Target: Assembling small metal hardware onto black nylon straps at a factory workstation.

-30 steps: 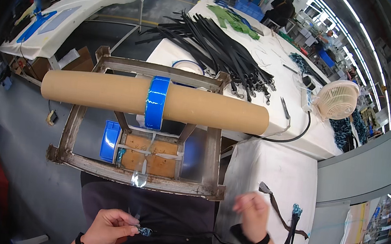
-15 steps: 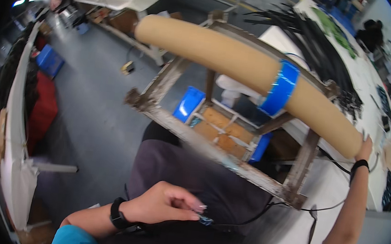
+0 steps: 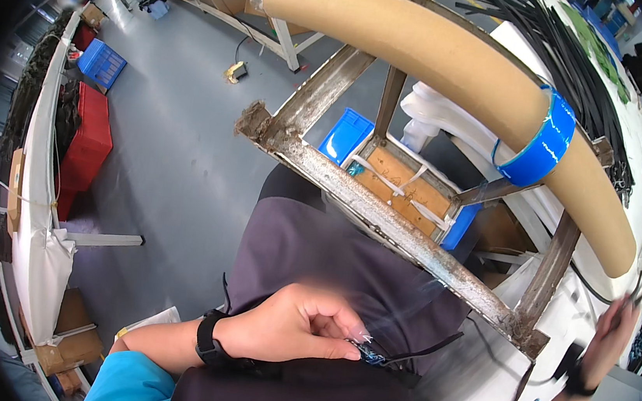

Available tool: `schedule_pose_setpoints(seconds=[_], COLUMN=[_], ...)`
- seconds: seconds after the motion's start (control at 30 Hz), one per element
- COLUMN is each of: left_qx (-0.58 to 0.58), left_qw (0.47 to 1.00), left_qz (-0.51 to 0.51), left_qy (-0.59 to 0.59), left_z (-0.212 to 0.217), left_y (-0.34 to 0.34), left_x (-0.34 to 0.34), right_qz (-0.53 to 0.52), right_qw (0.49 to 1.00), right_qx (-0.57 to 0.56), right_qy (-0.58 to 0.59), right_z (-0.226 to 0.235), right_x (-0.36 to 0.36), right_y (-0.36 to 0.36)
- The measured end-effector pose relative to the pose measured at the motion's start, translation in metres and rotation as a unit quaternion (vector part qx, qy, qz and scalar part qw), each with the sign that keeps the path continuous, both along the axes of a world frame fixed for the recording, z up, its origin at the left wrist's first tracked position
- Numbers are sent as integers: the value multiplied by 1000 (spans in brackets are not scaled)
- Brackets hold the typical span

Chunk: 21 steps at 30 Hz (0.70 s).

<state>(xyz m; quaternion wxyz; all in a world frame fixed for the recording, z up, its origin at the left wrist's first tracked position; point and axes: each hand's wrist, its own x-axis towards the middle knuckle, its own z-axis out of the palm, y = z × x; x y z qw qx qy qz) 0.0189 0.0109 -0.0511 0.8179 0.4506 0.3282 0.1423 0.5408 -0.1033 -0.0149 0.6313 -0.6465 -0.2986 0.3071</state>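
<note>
"How was your left hand (image 3: 296,327) set?"

"Nearly closed — my thumb and fingers pinched the blue cord (image 3: 372,355), nearer me than the frame (image 3: 381,226), probably to steady so small an end."

"Your right hand (image 3: 608,344)?"

"Out to the right, beside the right end of the tube (image 3: 431,48). Blur hid its openness and any hold; I couldn't tell. Tape (image 3: 543,149) ringed the tube — likely for easy reach."
</note>
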Motion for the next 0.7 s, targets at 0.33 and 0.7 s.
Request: schedule_pose_setpoints(seconds=[0.33,0.7], left_qx=[-5,9], left_qw=[1000,1000], left_qz=[-14,-13], left_qy=[21,21], left_z=[-2,-3], left_y=[-1,-6], left_x=[5,2], right_qz=[463,489], right_qw=[865,849], right_qx=[-194,-178], right_qy=[12,90], right_z=[-19,-25], right_x=[-265,-296], right_y=[15,52])
